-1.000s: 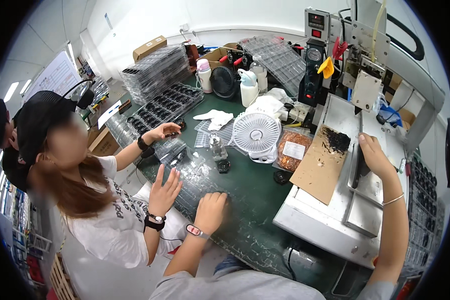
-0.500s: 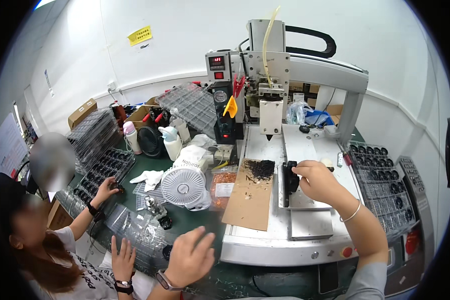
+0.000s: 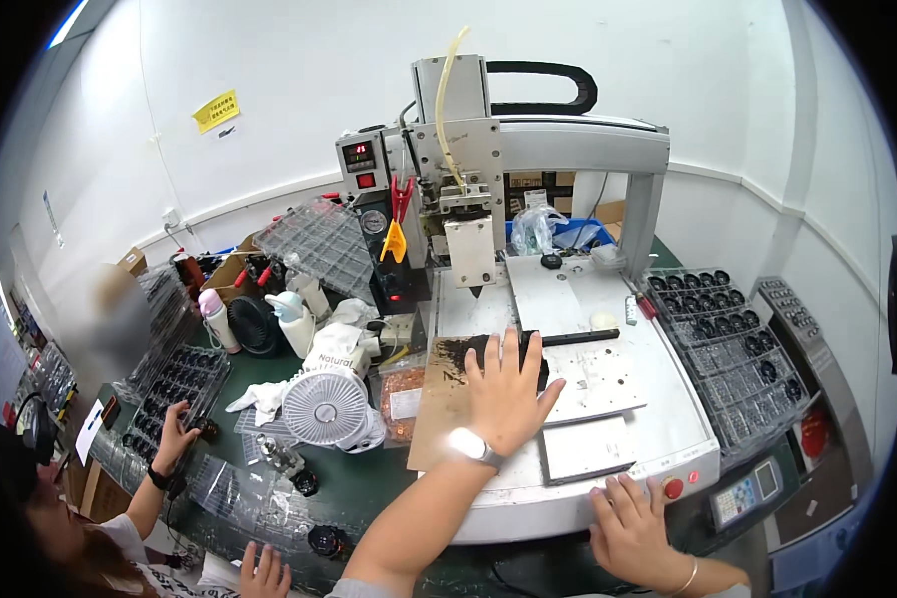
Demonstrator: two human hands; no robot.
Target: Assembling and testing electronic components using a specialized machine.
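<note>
My left hand (image 3: 508, 399) reaches forward with fingers spread, over a cardboard sheet (image 3: 424, 439) and the left edge of the white machine platform (image 3: 593, 384). A black part (image 3: 542, 375) shows only in small bits behind its fingers; whether the hand touches it is hidden. Dark scraps (image 3: 450, 357) lie on the cardboard. My right hand (image 3: 633, 533) rests at the machine's front edge, fingers stretched and slightly bent, holding nothing, left of a red button (image 3: 674, 488). Beyond my left hand, a black bar (image 3: 583, 337) lies across the platform, below the machine's nozzle head (image 3: 470, 254).
At left, a co-worker's hand (image 3: 174, 439) is beside a tray of black round parts (image 3: 179, 394). A white fan (image 3: 324, 409), bottles (image 3: 294, 324) and an orange-filled bag (image 3: 401, 399) stand left of the machine. More trays (image 3: 718, 349) lie at right.
My right hand has left the black part on the platform and drawn back to the machine's front edge. My left hand has moved forward and right over the cardboard. The view has shifted right.
</note>
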